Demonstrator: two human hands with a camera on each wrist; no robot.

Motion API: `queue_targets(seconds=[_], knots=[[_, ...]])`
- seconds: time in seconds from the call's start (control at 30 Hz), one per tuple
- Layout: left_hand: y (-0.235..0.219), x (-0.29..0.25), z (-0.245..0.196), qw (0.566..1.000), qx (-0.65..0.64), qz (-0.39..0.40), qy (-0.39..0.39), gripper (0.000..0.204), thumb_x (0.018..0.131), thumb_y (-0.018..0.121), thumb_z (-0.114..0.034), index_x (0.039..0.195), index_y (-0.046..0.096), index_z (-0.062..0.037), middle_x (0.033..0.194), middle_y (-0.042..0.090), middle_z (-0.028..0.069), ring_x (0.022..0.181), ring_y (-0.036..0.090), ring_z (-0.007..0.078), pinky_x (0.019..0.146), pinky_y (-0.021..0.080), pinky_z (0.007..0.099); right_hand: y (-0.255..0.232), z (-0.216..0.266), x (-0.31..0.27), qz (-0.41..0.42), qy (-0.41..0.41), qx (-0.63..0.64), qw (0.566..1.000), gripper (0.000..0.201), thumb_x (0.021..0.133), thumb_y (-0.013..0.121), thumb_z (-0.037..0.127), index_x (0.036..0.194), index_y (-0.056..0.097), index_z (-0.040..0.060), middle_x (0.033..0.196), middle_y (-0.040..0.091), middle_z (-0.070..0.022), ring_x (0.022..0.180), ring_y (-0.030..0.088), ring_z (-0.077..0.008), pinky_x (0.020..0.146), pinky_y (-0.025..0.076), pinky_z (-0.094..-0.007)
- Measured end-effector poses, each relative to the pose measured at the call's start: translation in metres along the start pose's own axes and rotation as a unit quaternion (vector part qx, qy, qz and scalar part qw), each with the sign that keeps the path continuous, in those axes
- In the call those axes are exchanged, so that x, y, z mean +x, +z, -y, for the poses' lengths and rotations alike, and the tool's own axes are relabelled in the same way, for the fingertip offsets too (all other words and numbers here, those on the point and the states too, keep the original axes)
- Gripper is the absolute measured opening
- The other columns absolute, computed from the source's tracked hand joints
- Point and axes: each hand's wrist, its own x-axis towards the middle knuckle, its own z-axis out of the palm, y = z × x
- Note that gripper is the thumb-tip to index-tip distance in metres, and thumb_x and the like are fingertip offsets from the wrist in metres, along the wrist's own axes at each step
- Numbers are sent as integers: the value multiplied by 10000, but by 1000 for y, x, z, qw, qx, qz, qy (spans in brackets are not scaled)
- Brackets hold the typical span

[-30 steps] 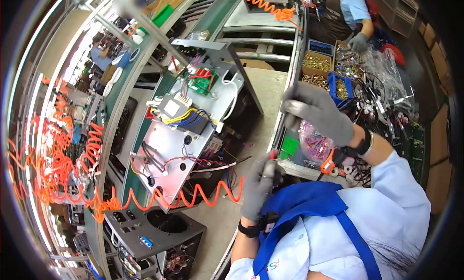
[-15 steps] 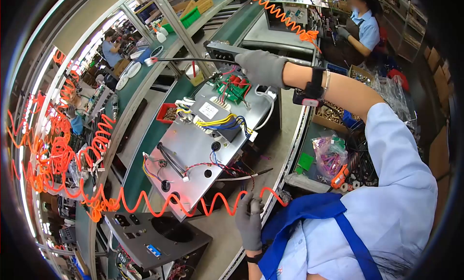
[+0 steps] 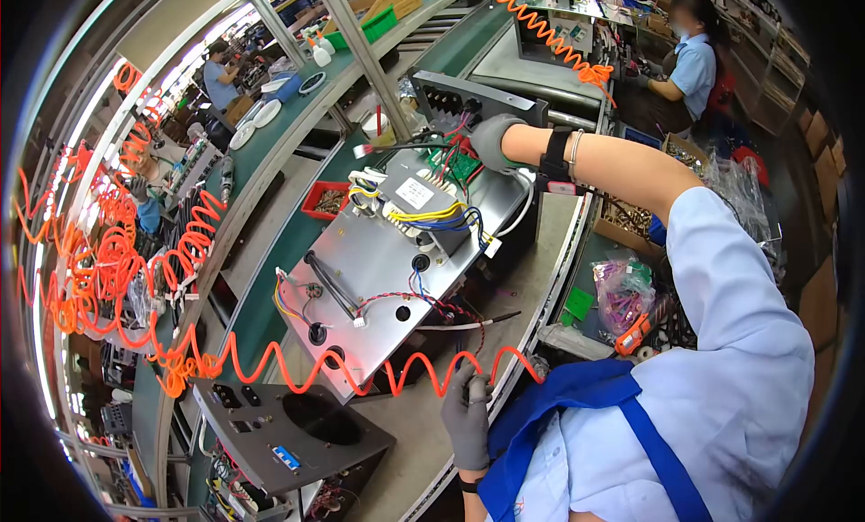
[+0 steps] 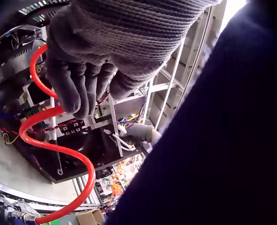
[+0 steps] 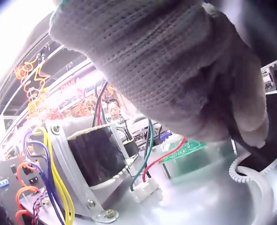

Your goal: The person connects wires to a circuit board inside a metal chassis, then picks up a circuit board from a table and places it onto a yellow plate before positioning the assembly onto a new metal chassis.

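My gloved right hand [image 3: 496,144] reaches over the far end of the metal chassis panel [image 3: 360,283], beside the green circuit board [image 3: 462,166]. It grips a black cable [image 3: 405,146] whose white-and-red end [image 3: 363,151] points left. In the right wrist view its curled fingers [image 5: 251,112] are close to the panel, near a white ribbed tube [image 5: 253,180]. A transformer [image 3: 413,193] with yellow and blue wires stands on the panel. My gloved left hand [image 3: 468,418] hangs near my apron with loosely bent fingers, holding nothing; an orange coiled hose [image 4: 77,154] passes behind them.
A second dark chassis [image 3: 297,432] stands at the near left. The orange hose [image 3: 297,373] crosses the panel's near end. On the right lie a bag of purple parts [image 3: 622,297] and a box of brass pieces [image 3: 626,223]. Another person [image 3: 689,76] sits at the far right.
My right hand has swept from above the parts boxes to the chassis, bringing the black cable, then lowered toward the green board. The head view has turned; my left hand has moved slightly down.
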Motion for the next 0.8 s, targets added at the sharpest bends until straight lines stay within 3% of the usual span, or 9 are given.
queue_targets(seconds=[0.03,0.1,0.17,0.37,0.47,0.53,0.67,0.73,0.8], knots=[[-1,0,1,1000,-1,-2,0,346,938,567,-127,1233,570,54,955,674,110,793,639,136,726,524,261,10,-4,8,23,-66,-62,996,300,753,632,166,988,708,-4,974,693,-219,886,690,-363,725,548,-430],[-3,0,2,1000,10,5,20,333,952,562,-163,1223,558,30,972,669,135,801,650,161,709,519,271,-9,6,-8,25,-30,-50,998,279,758,627,171,964,707,1,949,691,-220,867,684,-370,725,544,-429],[-7,3,4,1000,3,3,22,330,952,563,-167,1220,559,27,975,668,127,804,644,152,714,514,265,-19,9,-10,-50,102,102,988,273,767,661,188,1000,723,59,1013,697,-188,923,687,-347,769,546,-434],[-14,12,-1,1000,8,25,14,333,952,568,-171,1220,560,26,993,668,110,811,629,135,726,507,256,-16,4,-21,16,48,173,984,301,780,659,261,979,713,41,952,703,-174,879,686,-330,759,530,-418],[-22,19,-2,998,23,51,29,341,948,576,-169,1223,557,30,995,669,112,817,633,139,727,509,258,-16,3,-21,6,63,184,981,307,797,650,280,989,708,48,937,704,-168,883,682,-338,770,529,-422],[-27,22,-6,997,22,66,42,346,946,581,-168,1227,554,33,997,670,115,822,636,140,728,509,258,-13,13,-32,-62,84,179,978,288,812,632,283,969,708,54,915,702,-166,886,679,-347,779,526,-435],[-28,33,-31,993,28,104,37,346,945,581,-153,1232,550,37,1013,672,126,838,640,142,733,511,255,-1,20,-28,-40,92,127,987,259,827,623,303,923,719,82,903,700,-154,882,674,-358,784,525,-445],[-30,38,-34,991,35,124,32,342,946,579,-145,1234,548,37,1019,672,128,842,640,141,735,511,255,-6,12,-34,-84,122,226,963,260,831,630,305,951,718,91,920,701,-149,878,675,-355,786,527,-440],[-29,43,-31,988,56,130,67,336,945,582,-131,1233,548,40,1019,671,126,849,638,137,742,513,257,5,17,-31,-98,127,221,962,267,832,634,314,954,717,90,924,701,-149,878,676,-352,782,526,-441]])
